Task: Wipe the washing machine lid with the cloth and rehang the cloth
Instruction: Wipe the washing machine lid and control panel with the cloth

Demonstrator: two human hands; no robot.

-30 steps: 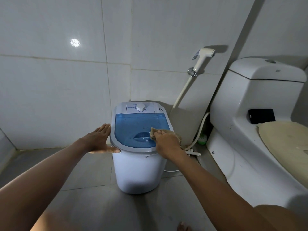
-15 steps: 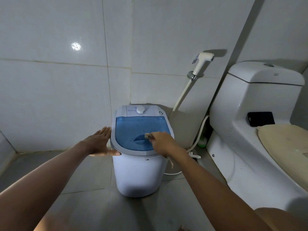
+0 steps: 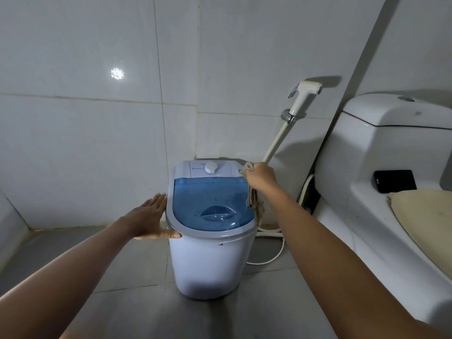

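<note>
A small white washing machine [image 3: 208,263] stands on the floor in the middle, with a translucent blue lid [image 3: 208,199] in a grey rim and a white dial panel behind it. My left hand [image 3: 149,218] lies flat with straight fingers against the left side of the rim, thumb on its front edge. My right hand [image 3: 260,176] grips a tan cloth [image 3: 254,201] at the machine's back right corner. The cloth's loose end hangs down over the lid's right edge.
A white toilet [image 3: 367,167] fills the right side, with a dark phone [image 3: 393,181] on its ledge and a cream seat cover [image 3: 425,216]. A bidet sprayer [image 3: 303,96] hangs on the tiled wall, its hose running down behind the machine. Grey floor tiles surround the machine.
My right hand has moved with the cloth from the lid's front middle to the back right corner. The cloth now dangles from it. My left hand stays on the rim.
</note>
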